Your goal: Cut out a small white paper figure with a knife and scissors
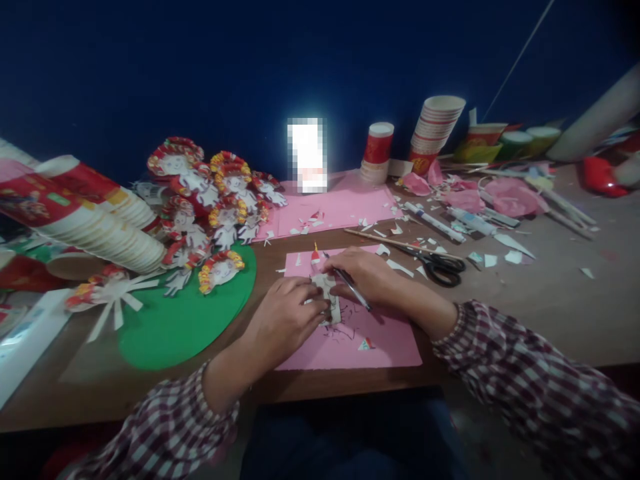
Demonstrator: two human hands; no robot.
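Observation:
My right hand [373, 277] is closed around a pen [356, 291], which slants down to the right across the fingers. Its fingertips meet the far edge of a small white paper piece [327, 288] with dark drawn lines. From the other side, my left hand [285, 323] grips that piece with bent fingers. Both hands rest over a pink sheet [385, 347] marked with dark pen strokes. A small red-and-white scrap [315, 256] lies just beyond the fingers, and a coloured scrap [367, 344] is near the sheet's front.
Left are a green paper disc [185, 333], several paper figures [233, 180] with red and yellow trim, and leaning stacked cups [110, 220]. Black scissors [443, 268], a marker [435, 222] and scraps lie right. Behind stand more cups [437, 123] and a bright blurred screen [307, 153].

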